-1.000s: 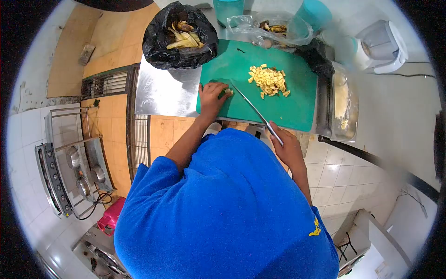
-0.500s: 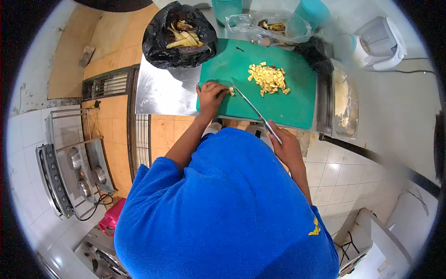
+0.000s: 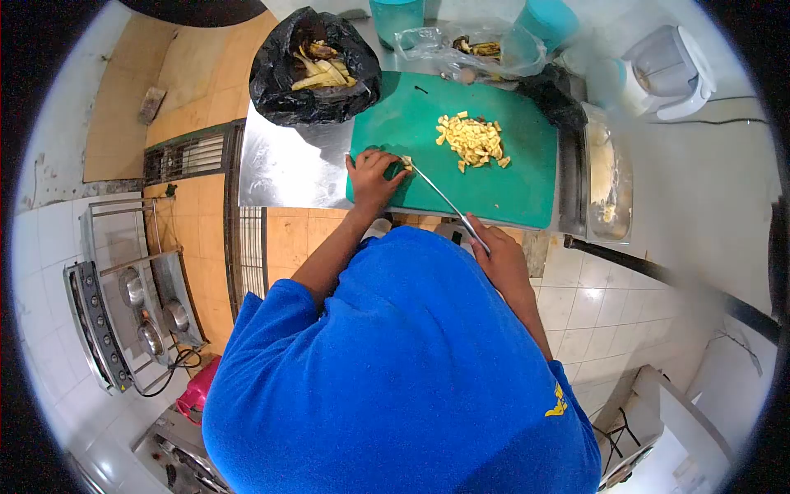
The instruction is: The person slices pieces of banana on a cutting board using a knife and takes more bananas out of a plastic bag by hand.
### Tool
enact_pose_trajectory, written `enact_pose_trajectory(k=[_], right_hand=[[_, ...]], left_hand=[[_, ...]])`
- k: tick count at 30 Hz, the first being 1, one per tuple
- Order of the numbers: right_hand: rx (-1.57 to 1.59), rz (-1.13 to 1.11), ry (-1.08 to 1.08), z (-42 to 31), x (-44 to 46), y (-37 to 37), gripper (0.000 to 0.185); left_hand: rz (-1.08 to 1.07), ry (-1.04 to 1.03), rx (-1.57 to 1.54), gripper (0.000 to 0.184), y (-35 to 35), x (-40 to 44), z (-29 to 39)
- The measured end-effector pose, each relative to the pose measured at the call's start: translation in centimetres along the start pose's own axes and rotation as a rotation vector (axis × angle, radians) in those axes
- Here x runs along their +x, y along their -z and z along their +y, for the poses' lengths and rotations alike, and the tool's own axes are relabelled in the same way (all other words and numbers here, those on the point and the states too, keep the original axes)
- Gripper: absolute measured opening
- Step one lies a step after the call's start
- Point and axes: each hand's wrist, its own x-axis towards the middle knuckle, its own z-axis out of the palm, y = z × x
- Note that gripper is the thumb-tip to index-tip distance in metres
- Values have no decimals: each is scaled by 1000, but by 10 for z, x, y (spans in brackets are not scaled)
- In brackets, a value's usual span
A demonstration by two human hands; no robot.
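Note:
My right hand [image 3: 500, 257] is wrapped round the handle of a long knife [image 3: 442, 194], whose blade slants up and left over the green cutting board [image 3: 502, 198]. At the board's left side, my left hand [image 3: 377, 179] presses its bent fingers on a small piece of banana [image 3: 407, 161], mostly hidden by the fingertips. The knife's tip is right beside that piece; whether it touches is too small to tell. A pile of chopped banana [image 3: 473, 140] lies on the right half of the board.
A black plastic bag [image 3: 276, 82] with banana peels [image 3: 322, 72] stands at the back left on the steel table [image 3: 284, 169]. Behind the board lie a clear bag [image 3: 518, 53] and two turquoise containers. A clear tray [image 3: 611, 177] is at the right, below a blender [image 3: 668, 70].
The knife's tip has dropped nearer my left fingertips, and my right hand has shifted slightly. My left hand stays at the banana piece. The whole view has shifted a little.

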Motion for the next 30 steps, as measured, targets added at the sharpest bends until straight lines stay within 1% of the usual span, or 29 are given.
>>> enact_pose_trajectory(k=[2, 8, 11, 14, 17, 20, 23, 26, 29, 30], right_hand=[[13, 1, -33, -4, 1, 3, 47], [-10, -7, -19, -2, 3, 3, 47], [-16, 20, 49, 2, 3, 0, 47], [-30, -46, 4, 0, 5, 4, 47], [21, 0, 41, 9, 0, 3, 47], [5, -81, -26, 12, -7, 15, 46], [83, -38, 10, 14, -12, 20, 47], [61, 6, -1, 14, -11, 20, 47], [74, -16, -27, 11, -4, 19, 46], [88, 16, -9, 10, -2, 16, 46]], left_hand=[[3, -4, -11, 34, 1, 0, 1], [15, -9, 8, 34, 1, -1, 1], [6, 1, 11, 33, 1, 0, 2], [15, 12, -27, 31, 3, 1, 6], [15, 17, -30, 28, 1, 0, 1], [12, 22, -32, 27, 2, 1, 2], [16, 16, -15, 25, 3, 1, 2], [28, 22, -40, 23, 3, 2, 2], [36, 27, -28, 24, 2, 1, 2], [39, 25, -22, 25, 0, 0, 1]])
